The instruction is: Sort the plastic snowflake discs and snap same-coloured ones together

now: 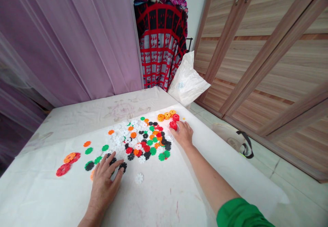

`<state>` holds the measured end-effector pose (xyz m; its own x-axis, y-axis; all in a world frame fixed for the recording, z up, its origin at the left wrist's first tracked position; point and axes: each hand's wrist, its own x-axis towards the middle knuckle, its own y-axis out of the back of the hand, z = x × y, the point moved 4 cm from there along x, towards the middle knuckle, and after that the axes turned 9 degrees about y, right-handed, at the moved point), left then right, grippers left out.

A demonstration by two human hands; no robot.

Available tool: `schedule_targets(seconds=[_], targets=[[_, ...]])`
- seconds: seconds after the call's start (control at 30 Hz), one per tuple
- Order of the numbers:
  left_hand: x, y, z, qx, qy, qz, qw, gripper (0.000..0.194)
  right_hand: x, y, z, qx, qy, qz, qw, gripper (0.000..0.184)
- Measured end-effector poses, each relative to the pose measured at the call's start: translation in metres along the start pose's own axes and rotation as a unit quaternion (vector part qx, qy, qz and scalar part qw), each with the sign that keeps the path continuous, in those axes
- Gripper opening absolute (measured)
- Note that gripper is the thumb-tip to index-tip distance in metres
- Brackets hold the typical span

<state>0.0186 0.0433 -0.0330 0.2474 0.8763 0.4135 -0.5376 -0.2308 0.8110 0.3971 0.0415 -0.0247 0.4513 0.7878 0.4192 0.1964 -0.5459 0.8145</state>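
My right hand (183, 133) is at the right of the pile, its thumb and fingers closed about a small stack of red notched discs (173, 125). Just behind that stack is another red stack (175, 117). My left hand (105, 179) rests low over the left part of the scattered discs, fingers spread. A black notched disc (123, 167) lies by its thumb and index tip; whether they touch it I cannot tell. Under and around its fingers are green discs (97, 159) and an orange disc (92, 175), partly hidden. White discs (118, 136) fill much of the mixed pile.
Yellow-orange stacks (166, 115) stand in a row behind the red ones. Larger red discs (63, 169) lie far left. A white cloth (153, 199) covers the table. A white plastic bag (188, 81) stands at the far right corner, near the wooden wardrobe (256, 56).
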Motion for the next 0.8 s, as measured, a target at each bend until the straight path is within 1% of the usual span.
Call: schedule_targets(seconds=[0.1, 0.3, 0.5, 0.8], targets=[[-0.0005, -0.0003, -0.0011, 0.0, -0.002, 0.003, 1.0, 0.032, 0.002, -0.0007, -0.0017, 0.0, -0.005, 0.004, 1.0, 0.051], [-0.0015, -0.0023, -0.0037, 0.008, -0.02, 0.013, 1.0, 0.033, 0.0062, -0.0062, -0.0013, -0.013, 0.011, 0.002, 1.0, 0.037], [-0.0009, -0.0032, -0.0039, 0.012, -0.036, 0.019, 0.999, 0.032, 0.005, -0.0063, 0.0002, -0.024, 0.007, 0.003, 1.0, 0.037], [-0.0008, -0.003, -0.0045, 0.008, -0.035, 0.024, 0.999, 0.032, 0.001, -0.002, -0.0007, -0.026, 0.008, 0.007, 1.0, 0.035]])
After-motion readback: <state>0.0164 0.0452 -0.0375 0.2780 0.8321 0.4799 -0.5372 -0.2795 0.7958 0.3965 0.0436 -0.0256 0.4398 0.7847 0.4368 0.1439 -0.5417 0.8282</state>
